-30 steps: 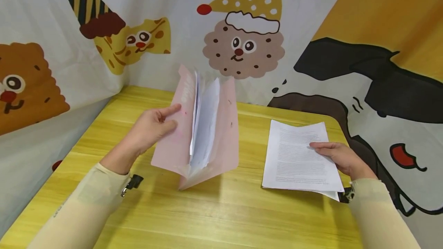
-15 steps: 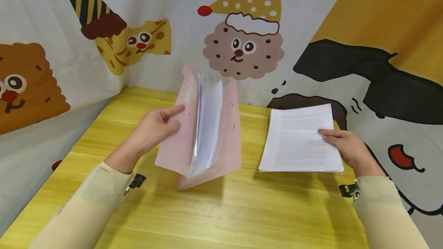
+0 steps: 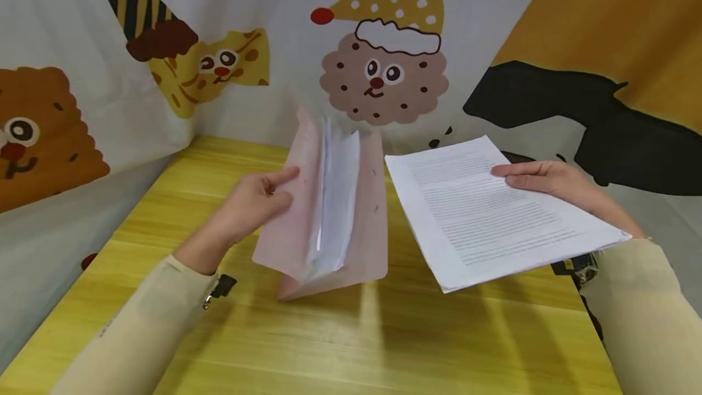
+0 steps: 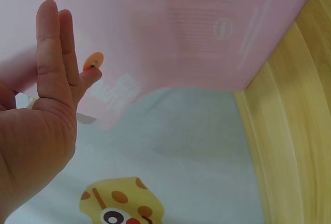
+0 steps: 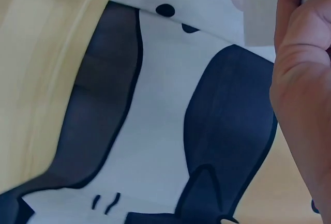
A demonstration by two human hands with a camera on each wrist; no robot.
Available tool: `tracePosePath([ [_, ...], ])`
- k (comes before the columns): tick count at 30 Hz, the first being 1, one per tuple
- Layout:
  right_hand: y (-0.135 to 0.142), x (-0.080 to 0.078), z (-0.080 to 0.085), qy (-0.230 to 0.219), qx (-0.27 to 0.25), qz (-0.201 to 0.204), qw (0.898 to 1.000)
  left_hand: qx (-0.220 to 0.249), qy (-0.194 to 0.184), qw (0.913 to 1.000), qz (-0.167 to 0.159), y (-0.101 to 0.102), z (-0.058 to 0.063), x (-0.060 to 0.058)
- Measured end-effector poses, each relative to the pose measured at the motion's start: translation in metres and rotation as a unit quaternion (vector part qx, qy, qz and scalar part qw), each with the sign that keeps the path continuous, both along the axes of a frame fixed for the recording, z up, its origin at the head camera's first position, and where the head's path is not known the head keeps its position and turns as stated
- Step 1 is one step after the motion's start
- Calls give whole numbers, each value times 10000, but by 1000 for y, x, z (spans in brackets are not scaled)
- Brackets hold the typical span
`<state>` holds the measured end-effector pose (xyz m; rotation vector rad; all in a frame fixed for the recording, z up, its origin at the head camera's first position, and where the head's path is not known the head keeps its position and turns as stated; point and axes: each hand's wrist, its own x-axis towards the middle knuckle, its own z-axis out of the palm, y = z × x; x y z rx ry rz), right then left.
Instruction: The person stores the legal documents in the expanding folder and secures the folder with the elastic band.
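Observation:
A pink translucent folder (image 3: 368,212) stands spread apart above the table, with white papers (image 3: 337,200) inside its pockets. My left hand (image 3: 255,203) grips the folder's left cover between thumb and fingers; in the left wrist view several fingers lie along the cover's outer face, near an orange round button (image 4: 93,60). To the right, my right hand (image 3: 554,181) pinches a stack of printed sheets (image 3: 493,218) by its far right edge. The stack is tilted in the air, its left corner close to the folder's right cover. Fingers beneath the sheets are hidden.
A yellow wood-grain table (image 3: 329,346) lies under both hands. Behind it hangs a white cloth (image 3: 296,17) printed with cartoon food faces, which reaches down to the table's back edge.
My right hand has raised the printed sheets, turned them and brought them left towards the folder. My left hand and the folder have shifted slightly to the right.

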<state>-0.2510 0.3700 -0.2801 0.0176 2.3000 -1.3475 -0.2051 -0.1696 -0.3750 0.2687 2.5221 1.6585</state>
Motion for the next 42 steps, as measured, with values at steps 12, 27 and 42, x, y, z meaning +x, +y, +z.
tracePosePath([
  [12, -25, -18, 13, 296, 676, 281, 9969, -65, -57, 9999, -101, 2, 3, 3],
  [27, -60, -23, 27, 185, 191, 255, 9993, -72, -47, 10000, -42, -1, 1, 1],
  [42, -60, -2, 39, 21, 377, 299, 9988, 18, -83, 9999, -62, 1, 0, 2],
])
